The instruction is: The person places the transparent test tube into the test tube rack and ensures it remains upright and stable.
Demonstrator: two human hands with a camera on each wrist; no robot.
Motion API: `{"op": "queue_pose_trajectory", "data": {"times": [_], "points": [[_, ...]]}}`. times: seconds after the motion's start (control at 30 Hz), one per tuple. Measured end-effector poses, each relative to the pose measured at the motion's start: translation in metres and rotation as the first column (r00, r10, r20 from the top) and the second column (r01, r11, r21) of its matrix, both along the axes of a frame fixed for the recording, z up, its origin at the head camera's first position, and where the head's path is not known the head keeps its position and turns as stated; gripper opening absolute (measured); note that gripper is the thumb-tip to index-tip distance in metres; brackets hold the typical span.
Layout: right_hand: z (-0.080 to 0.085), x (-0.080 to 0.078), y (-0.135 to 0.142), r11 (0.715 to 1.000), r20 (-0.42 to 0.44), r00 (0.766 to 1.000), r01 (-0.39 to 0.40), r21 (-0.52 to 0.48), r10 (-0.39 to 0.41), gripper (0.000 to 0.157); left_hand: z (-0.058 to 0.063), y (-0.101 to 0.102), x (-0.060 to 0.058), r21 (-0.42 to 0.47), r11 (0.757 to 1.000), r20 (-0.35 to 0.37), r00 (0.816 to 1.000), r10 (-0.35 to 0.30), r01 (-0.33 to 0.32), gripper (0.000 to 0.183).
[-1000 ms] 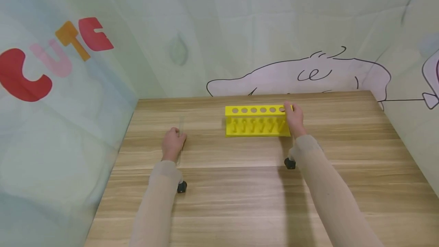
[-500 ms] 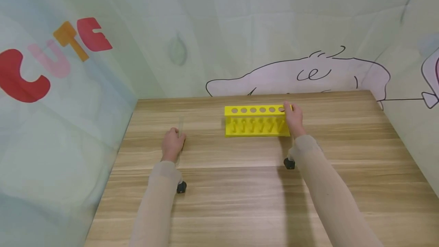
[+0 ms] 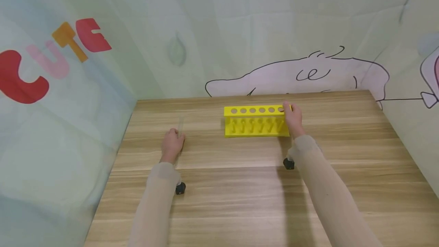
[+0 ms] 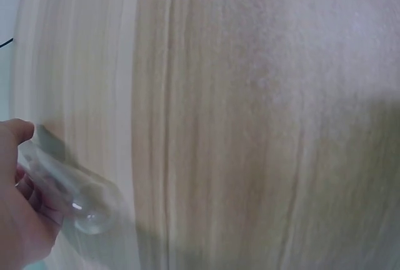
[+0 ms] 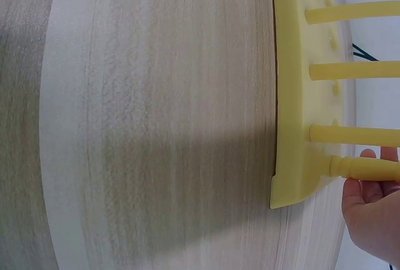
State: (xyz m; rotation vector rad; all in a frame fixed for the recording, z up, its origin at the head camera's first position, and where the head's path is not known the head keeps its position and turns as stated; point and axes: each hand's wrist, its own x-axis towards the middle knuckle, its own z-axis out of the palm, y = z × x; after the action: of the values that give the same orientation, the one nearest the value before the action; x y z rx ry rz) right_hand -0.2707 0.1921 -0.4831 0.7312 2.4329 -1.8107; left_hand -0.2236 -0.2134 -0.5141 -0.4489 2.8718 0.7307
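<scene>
On the left side of the table my left hand (image 3: pixel 172 145) holds a clear glass test tube (image 3: pixel 181 124) between thumb and fingers. In the left wrist view, the rounded end of the tube (image 4: pixel 94 210) points toward the near side, and the palm hides part of its length. A yellow test tube rack (image 3: pixel 257 133) stands upright at the back middle, with a row of round holes on top and pegs below. My right hand (image 3: pixel 294 119) grips its right end, thumb on the top. The right wrist view shows fingers (image 5: pixel 369 210) around the rack's end post.
The wood-grain table (image 3: pixel 233 201) meets a printed cloth backdrop (image 3: pixel 212 29) at its back and left edges. A black wrist device (image 3: pixel 180 188) hangs under the left sleeve, another black device (image 3: pixel 289 163) under the right.
</scene>
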Motion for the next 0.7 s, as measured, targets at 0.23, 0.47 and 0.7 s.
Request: {"op": "queue_pose_trajectory", "data": {"times": [0.23, 0.47, 0.7], "points": [[0.000, 0.000, 0.000, 1.000, 0.009, 1.000, -0.009, 0.000, 0.009, 0.048, 0.001, 0.000, -0.001, 0.031, 0.999, -0.034, 0.999, -0.009, 0.010, 0.040], [0.002, 0.002, -0.001, 1.000, 0.000, 1.000, -0.005, 0.000, 0.005, 0.047, 0.006, 0.005, -0.005, 0.045, 0.998, -0.113, 0.993, -0.029, 0.035, 0.038], [0.002, 0.002, -0.001, 1.000, -0.008, 1.000, -0.003, 0.013, 0.003, 0.046, 0.013, 0.011, -0.006, 0.067, 0.997, -0.142, 0.989, -0.033, 0.043, 0.041]]}}
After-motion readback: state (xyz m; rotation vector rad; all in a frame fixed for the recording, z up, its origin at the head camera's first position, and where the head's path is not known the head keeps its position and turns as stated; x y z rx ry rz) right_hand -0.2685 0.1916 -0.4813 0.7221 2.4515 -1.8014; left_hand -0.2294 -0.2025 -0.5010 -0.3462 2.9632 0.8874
